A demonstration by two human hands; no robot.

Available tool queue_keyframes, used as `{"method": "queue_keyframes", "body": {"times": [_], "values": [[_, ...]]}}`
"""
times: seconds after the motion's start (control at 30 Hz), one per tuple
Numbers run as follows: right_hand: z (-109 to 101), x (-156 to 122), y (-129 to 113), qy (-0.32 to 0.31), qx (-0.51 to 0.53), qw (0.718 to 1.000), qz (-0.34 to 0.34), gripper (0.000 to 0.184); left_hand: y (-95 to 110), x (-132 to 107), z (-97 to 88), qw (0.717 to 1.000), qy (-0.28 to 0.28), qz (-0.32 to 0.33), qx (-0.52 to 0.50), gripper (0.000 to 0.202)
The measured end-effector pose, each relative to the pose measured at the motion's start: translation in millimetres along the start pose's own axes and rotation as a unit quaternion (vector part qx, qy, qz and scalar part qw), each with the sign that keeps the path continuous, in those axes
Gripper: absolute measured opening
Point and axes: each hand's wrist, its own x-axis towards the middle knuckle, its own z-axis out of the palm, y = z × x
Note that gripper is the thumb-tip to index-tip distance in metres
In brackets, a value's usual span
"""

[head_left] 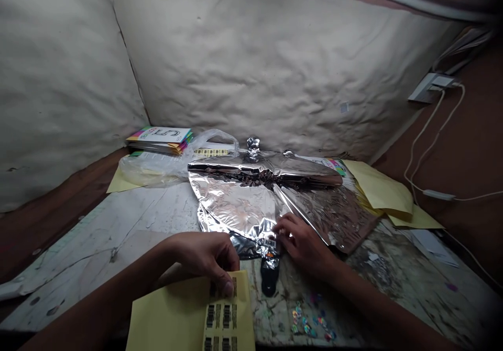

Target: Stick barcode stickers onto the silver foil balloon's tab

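A stack of flat silver foil balloons (251, 199) lies in the middle of the worn table (129, 220). My right hand (301, 243) rests on the near edge of the foil, fingertips pressed on a small barcode sticker (269, 242) there. My left hand (204, 259) pinches the top of a yellow sheet of barcode stickers (196, 314) at the near edge, thumb on a sticker. A black tab (269, 277) sticks out below the foil between my hands.
Coloured number packs (161, 139) and a clear plastic bag (157, 167) sit at the back left. Yellow sheets (383, 191) lie at the right. Shiny confetti bits (310, 322) dot the near table. A white cable (432, 136) hangs from a wall socket at the right.
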Motion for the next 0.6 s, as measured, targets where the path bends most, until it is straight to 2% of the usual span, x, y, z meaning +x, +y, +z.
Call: {"method": "queue_keyframes", "body": {"times": [0.07, 0.13, 0.27, 0.37, 0.47, 0.6], "values": [[-9, -4, 1, -0.073, -0.030, 0.993, -0.088, 0.025, 2, -1, -0.1, 1.000, 0.001, 0.003, -0.004, 0.027], [-15, -7, 4, -0.114, -0.064, 0.979, -0.156, 0.029, 3, -3, 0.1, 1.000, 0.000, 0.007, -0.008, 0.026], [-9, -9, 12, -0.102, -0.080, 0.965, -0.230, 0.029, 1, -4, 0.7, 1.000, -0.009, 0.005, -0.018, 0.026], [-3, -6, 17, -0.049, -0.009, 0.982, -0.180, 0.022, -1, -3, 0.5, 1.000, 0.016, 0.018, 0.007, 0.030], [-2, 1, 18, 0.000, 0.097, 0.993, -0.059, 0.013, -1, 0, 1.2, 0.993, 0.073, 0.072, 0.054, 0.032], [-5, 14, 22, -0.052, 0.240, 0.966, 0.075, 0.017, 0, 9, 7.2, 0.969, 0.138, 0.162, 0.126, 0.021]]}}
